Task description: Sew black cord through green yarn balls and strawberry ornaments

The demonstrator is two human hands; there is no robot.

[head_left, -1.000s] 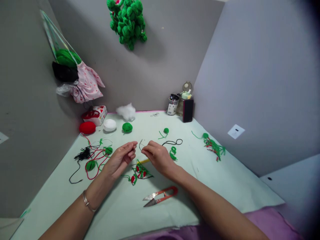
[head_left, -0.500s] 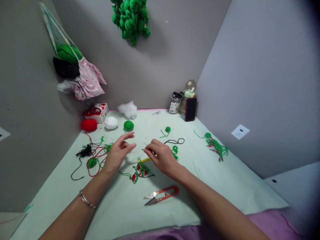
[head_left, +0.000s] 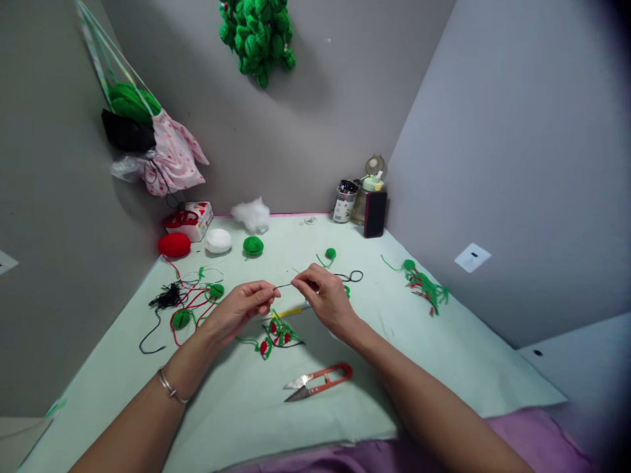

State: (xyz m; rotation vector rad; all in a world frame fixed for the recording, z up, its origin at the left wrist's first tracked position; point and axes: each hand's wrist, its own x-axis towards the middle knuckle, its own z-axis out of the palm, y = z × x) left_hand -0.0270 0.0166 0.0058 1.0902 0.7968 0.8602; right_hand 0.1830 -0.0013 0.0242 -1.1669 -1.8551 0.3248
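Note:
Above the middle of the table, a short length of black yarn (head_left: 283,286) is stretched between my two hands. My left hand (head_left: 249,303) pinches one end of it between thumb and fingers. Closed on the other end is my right hand (head_left: 323,295), with a thin needle-like sliver (head_left: 295,270) poking out above its fingertips. A black yarn loop (head_left: 353,276) lies behind the right hand. Below the hands are small red and green crocheted pieces (head_left: 280,336) and a yellow-handled hook (head_left: 290,311), partly covered. Orange-handled thread snips (head_left: 320,382) lie nearer me.
At left are a black yarn tangle (head_left: 167,297), red strands and green rounds (head_left: 181,319). Red (head_left: 174,245), white (head_left: 218,241) and green balls (head_left: 253,246) line the back, near white stuffing (head_left: 252,215). A phone (head_left: 375,214) leans by a pen cup (head_left: 344,203). Green-red pieces (head_left: 428,289) lie right.
My left hand has gone from spread fingers to a pinch on the black yarn. My right hand has shifted slightly up and right, and the yarn now spans the gap.

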